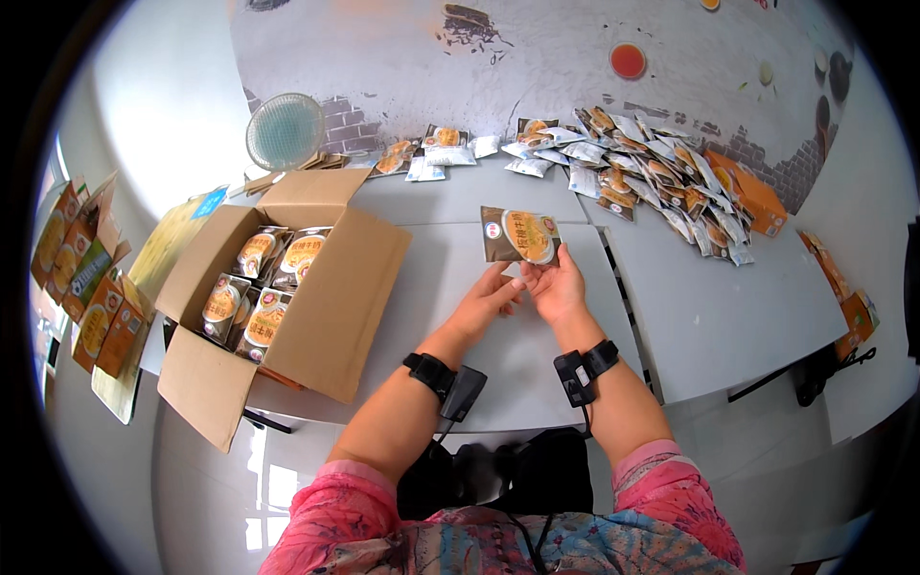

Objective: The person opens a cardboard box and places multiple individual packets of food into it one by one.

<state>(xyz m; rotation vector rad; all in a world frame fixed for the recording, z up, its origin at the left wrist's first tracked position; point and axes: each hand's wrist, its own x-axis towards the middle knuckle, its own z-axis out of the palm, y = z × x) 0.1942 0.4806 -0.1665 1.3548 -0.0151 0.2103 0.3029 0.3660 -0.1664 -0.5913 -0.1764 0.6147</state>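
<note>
A flat brown and orange sachet (520, 236) is held up in front of me, its printed face with a bowl picture toward me. My right hand (556, 286) grips it at the lower right corner, thumb at the edge and fingers behind. Just below its lower left edge is my left hand (489, 302), thumb stretched out and fingers partly hidden; it seems to hold nothing. To the left stands an open cardboard box (345, 297) with its flaps folded out. Several similar sachets (266, 321) stand in it in rows.
A large heap of sachets (661, 172) lies at the back right, beside an orange carton (747, 192). Smaller groups of sachets (446, 144) lie along the wall. A green round mesh fan (286, 131) stands back left. Printed cartons (96, 316) are at far left. A gap (628, 307) divides the grey tables.
</note>
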